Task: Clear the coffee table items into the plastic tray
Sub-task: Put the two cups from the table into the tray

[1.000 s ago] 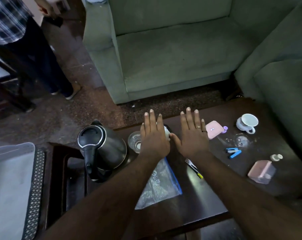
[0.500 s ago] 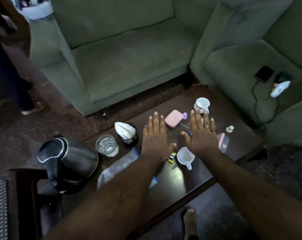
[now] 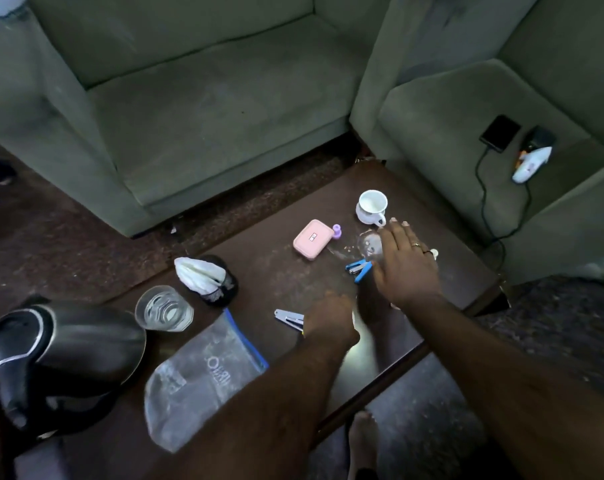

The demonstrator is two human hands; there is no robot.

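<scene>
On the dark coffee table (image 3: 266,271) stand a white cup (image 3: 371,206), a pink case (image 3: 312,239), a small purple bottle (image 3: 337,232), a blue stapler (image 3: 359,270), a silver clip (image 3: 288,318), a glass of water (image 3: 163,308), a black holder with tissue (image 3: 207,278), a zip bag (image 3: 203,375) and a kettle (image 3: 61,348). My right hand (image 3: 404,265) hovers flat with fingers spread beside the blue stapler. My left hand (image 3: 328,317) is blurred, its fingers curled down over something white by the silver clip. No plastic tray is in view.
Green sofas (image 3: 207,98) close in the table at the back and right. A black phone (image 3: 499,133) on a cable and a white device (image 3: 532,164) lie on the right sofa. A bare foot (image 3: 363,434) shows below the table's front edge.
The view has swung right, and the tray seen at the left a second ago is out of frame. My left hand dropped and curled its fingers; my right hand shifted right, still flat.
</scene>
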